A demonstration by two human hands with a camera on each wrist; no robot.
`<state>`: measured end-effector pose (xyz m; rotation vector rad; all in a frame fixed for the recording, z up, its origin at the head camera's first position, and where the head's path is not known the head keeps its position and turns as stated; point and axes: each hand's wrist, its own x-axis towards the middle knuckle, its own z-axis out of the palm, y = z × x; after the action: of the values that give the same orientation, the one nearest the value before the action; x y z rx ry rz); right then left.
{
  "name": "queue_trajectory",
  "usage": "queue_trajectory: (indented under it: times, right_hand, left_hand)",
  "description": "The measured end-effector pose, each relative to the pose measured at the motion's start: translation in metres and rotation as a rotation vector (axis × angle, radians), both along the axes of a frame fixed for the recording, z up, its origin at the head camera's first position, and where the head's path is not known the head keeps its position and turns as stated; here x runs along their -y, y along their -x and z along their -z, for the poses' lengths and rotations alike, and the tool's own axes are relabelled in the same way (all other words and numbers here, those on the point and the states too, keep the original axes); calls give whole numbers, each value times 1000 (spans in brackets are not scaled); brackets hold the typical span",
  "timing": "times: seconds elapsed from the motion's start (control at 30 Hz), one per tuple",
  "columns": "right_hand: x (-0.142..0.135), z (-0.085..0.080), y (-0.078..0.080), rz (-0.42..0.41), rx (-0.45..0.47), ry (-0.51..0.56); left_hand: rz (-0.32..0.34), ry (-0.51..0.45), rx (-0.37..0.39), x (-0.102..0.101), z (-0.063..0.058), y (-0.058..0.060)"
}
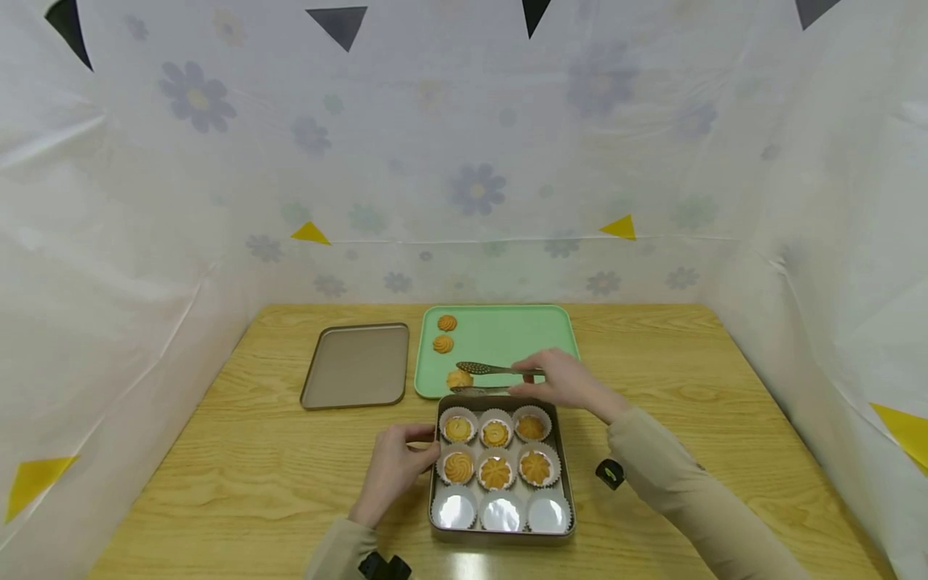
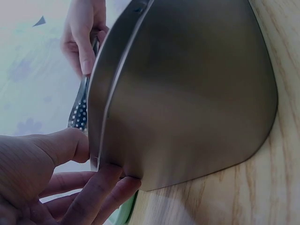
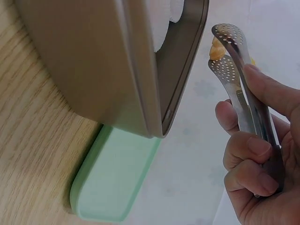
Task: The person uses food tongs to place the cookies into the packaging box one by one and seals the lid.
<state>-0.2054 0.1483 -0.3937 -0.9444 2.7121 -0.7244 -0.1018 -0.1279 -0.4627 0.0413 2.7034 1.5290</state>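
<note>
My right hand (image 1: 561, 379) holds metal tongs (image 3: 243, 89) with perforated ends. Between those ends is a piped cookie (image 3: 217, 49), over the near left part of the green tray (image 1: 507, 338). My left hand (image 1: 395, 467) grips the upper left side of a deep square tin (image 1: 500, 538), its thumb at the rim and fingertips against the outer wall in the left wrist view. White paper cups stand in rows inside the tin. Cookies (image 1: 495, 473) sit in the far and middle rows; the near row's cups (image 1: 502, 512) hold none.
Two more piped cookies (image 1: 443, 344) lie along the green tray's left side. A shallow brown tray (image 1: 355, 366) with nothing on it is left of the green one. White flowered sheeting (image 1: 471, 145) encloses the wooden table (image 1: 275, 467) at the back and both sides.
</note>
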Motion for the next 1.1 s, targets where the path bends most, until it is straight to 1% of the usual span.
queue_trajectory:
  times: [0.23, 0.43, 0.53, 0.67, 0.9, 1.1]
  right_hand:
    - [-15, 0, -11, -43, -14, 15]
    - [-26, 3, -18, -120, -33, 42]
    - [-30, 5, -20, -164, -11, 61]
    - [-35, 7, -23, -212, 41, 70]
    - [-36, 10, -29, -271, 113, 38]
    - [-29, 11, -34, -351, 128, 41]
  left_hand:
    - [7, -2, 2, 0, 0, 0]
    - [8, -2, 2, 0, 0, 0]
    - [8, 1, -2, 0, 0, 0]
    - [5, 13, -6, 0, -1, 0]
    - [4, 19, -19, -1, -2, 0]
    - [-2, 14, -20, 0, -1, 0]
